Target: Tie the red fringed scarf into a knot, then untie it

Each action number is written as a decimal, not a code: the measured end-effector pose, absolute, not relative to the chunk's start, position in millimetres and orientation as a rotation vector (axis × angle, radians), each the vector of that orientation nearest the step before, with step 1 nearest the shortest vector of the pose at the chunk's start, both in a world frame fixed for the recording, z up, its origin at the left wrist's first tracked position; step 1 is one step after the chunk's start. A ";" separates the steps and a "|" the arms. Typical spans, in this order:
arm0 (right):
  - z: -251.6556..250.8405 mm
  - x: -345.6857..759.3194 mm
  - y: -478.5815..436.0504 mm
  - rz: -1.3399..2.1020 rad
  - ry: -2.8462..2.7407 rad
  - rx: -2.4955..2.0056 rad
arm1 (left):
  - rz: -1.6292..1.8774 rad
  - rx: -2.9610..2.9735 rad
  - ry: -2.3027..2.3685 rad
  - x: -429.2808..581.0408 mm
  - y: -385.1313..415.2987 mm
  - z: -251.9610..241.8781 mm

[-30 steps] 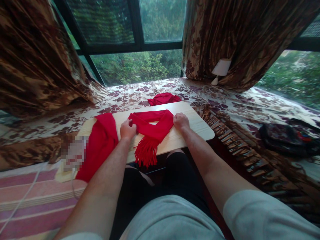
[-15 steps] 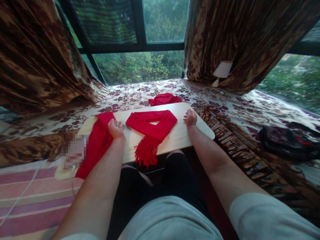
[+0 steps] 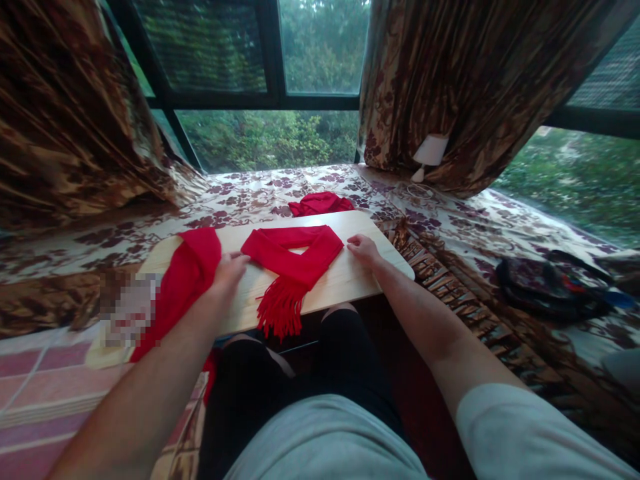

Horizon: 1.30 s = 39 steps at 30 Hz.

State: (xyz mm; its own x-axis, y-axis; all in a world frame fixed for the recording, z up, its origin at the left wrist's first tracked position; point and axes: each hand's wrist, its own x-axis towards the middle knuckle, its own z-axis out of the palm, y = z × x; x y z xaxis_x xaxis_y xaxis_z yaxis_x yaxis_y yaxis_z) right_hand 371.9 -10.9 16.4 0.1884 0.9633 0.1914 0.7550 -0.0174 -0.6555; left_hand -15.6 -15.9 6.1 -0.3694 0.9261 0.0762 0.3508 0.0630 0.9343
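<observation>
A red scarf [image 3: 320,261] lies folded in a crossed loop on a pale wooden board [image 3: 280,300], its fringe hanging over the near edge. My left hand [image 3: 231,272] is by the loop's left corner, fingers stretched towards it; whether they touch cannot be made out. Close to the right corner is my right hand [image 3: 362,249], fingers slightly bent and holding nothing visible. Another red cloth [image 3: 187,280] lies on the board's left part, partly behind my left forearm. A bunched red cloth [image 3: 321,203] rests just beyond the far edge.
Floral fabric [image 3: 240,200] covers the window ledge, where a small white lamp [image 3: 430,152] stands. A dark bag [image 3: 545,287] lies at the right. Left of the board is a striped pink cover [image 3: 40,400]; a blurred-out item [image 3: 131,310] sits on the board's left end.
Both hands have turned from palm-up to palm-down and come to the two sides of the folded scarf. The scarf keeps its shape; the view has shifted slightly.
</observation>
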 end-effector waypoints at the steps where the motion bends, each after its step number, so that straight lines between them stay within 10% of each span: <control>1: 17.2 372.7 -15.2 0.403 -1.627 -1.818 | 1.216 1.234 1.739 -16.7 -25.9 9.4; 13: 30.0 302.6 -77.9 0.337 -1.922 -1.468 | 0.853 2.310 1.695 63.0 -138.7 41.4; 39: 25.0 257.6 -86.9 0.125 -2.535 -1.249 | 0.499 2.512 1.887 72.3 -151.8 2.8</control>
